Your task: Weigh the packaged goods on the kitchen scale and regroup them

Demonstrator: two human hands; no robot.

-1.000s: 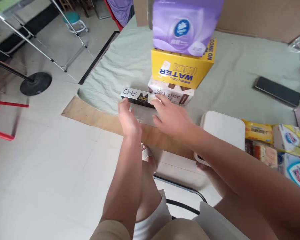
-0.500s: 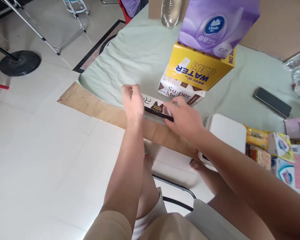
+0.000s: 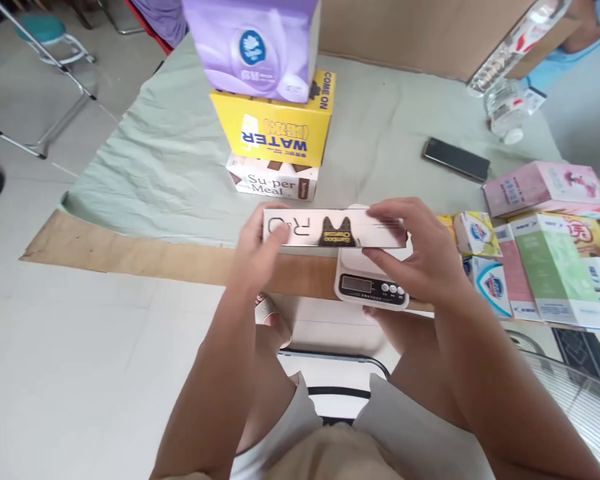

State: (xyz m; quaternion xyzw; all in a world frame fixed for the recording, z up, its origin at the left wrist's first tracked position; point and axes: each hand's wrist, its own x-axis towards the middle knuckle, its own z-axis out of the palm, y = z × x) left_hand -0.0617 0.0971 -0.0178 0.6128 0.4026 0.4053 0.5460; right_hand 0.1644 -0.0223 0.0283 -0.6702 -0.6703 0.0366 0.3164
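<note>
A long, narrow white carton (image 3: 337,229) printed "Bamboo Charcoal" is held level between my two hands, its lettering upside down to me. My left hand (image 3: 260,250) grips one end, the thumb on the printed face. At the other end my right hand (image 3: 420,247) has its fingers along the top and its thumb below. Partly behind the carton and my right hand is a white digital scale (image 3: 347,270) at the table edge; its small display looks dark. Whether the carton touches the scale I cannot tell.
Beyond the carton stands a stack: a Su-per Meal box (image 3: 275,179), a yellow WATER box (image 3: 275,127) and a purple tissue pack (image 3: 253,50). A phone (image 3: 456,159), plastic bottles (image 3: 507,110) and several soap and other boxes (image 3: 545,267) are at the right.
Both hands have lifted the carton off the table near the stack and brought it rightward to the scale. The camera view has swung right.
</note>
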